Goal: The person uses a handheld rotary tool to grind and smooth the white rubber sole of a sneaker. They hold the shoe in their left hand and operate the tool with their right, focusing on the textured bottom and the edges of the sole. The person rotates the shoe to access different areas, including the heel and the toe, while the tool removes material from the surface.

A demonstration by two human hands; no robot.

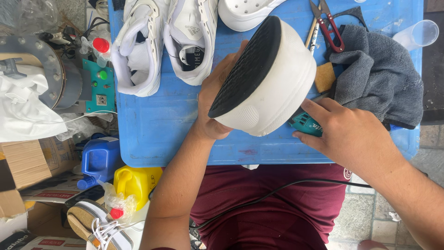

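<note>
My left hand grips a white shoe tilted on its side above the blue table, its black textured sole turned toward me. My right hand closes around a teal power tool just under the shoe's white edge; most of the tool is hidden by the shoe and my fingers. A black cord runs from it across my maroon shorts.
A pair of white sneakers and a white clog lie at the table's far side. Grey cloth, yellow sponge, red-handled snips and clear cup sit right. Blue jug, yellow jug and boxes stand left.
</note>
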